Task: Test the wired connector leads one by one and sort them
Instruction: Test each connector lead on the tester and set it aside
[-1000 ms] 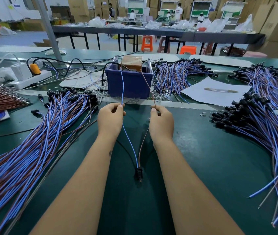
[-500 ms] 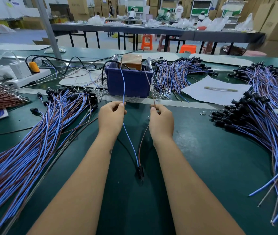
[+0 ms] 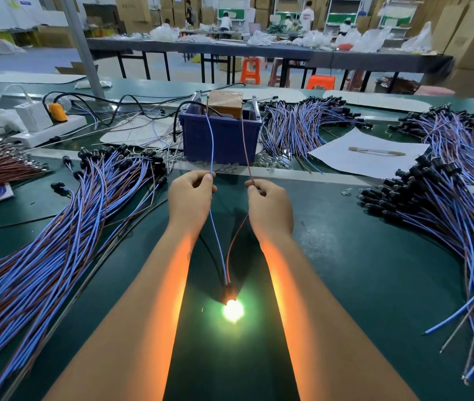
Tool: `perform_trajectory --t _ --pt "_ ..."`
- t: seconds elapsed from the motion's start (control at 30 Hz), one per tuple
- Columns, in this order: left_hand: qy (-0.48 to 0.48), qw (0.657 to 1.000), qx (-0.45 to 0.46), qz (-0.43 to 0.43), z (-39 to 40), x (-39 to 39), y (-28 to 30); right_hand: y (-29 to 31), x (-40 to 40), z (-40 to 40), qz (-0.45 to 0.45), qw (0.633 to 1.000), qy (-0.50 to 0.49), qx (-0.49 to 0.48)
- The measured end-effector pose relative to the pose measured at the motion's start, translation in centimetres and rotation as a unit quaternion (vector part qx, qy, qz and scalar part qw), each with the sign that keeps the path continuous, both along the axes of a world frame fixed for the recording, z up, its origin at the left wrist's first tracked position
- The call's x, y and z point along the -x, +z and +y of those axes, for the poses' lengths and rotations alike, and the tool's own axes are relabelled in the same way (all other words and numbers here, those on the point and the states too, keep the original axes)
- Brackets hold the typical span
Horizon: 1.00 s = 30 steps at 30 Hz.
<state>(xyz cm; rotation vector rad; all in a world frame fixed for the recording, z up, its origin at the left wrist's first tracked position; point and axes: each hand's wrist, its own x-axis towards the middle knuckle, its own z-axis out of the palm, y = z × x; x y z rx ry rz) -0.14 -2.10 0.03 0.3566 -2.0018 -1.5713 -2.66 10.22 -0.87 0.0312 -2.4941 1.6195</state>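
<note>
The left hand [image 3: 191, 199] pinched the thin blue wire [image 3: 210, 146] and the right hand [image 3: 270, 208] the brown wire [image 3: 245, 146], pressing their tips onto contacts in the dark-blue plastic bin [image 3: 219, 138]; the lead's black connector [image 3: 230, 293] glowed on the green worktop [image 3: 360, 270], evidently passing.

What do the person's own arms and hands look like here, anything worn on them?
Both forearms are bare up to the frame edge: no sleeves, gloves, watch or rings visible. The left hand and right hand are ungloved. A small dark mark sits on the left forearm's inner side. An orange glow from the lit lamp edges both forearms' inner sides.
</note>
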Motion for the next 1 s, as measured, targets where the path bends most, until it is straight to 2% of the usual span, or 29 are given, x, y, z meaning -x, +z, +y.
perform_trajectory --t 0.6,0.77,0.83,1.0 --pt "0.006 1.0 0.002 -0.014 -0.3 0.3 -0.2 0.0 0.1 0.1 -0.004 1.0 -0.001 -0.002" --pt "-0.097 0.995 -0.001 -0.021 1.2 0.6 -0.1 0.2 -0.5 -0.7 0.046 0.996 0.071 -0.002" --pt "-0.121 0.992 -0.027 -0.021 1.9 0.6 -0.2 0.1 -0.6 -0.9 0.063 0.992 0.106 -0.011" --pt "-0.094 0.988 -0.119 -0.028 1.0 0.7 0.0 -0.4 -0.3 -0.9 0.092 0.985 0.146 -0.012"
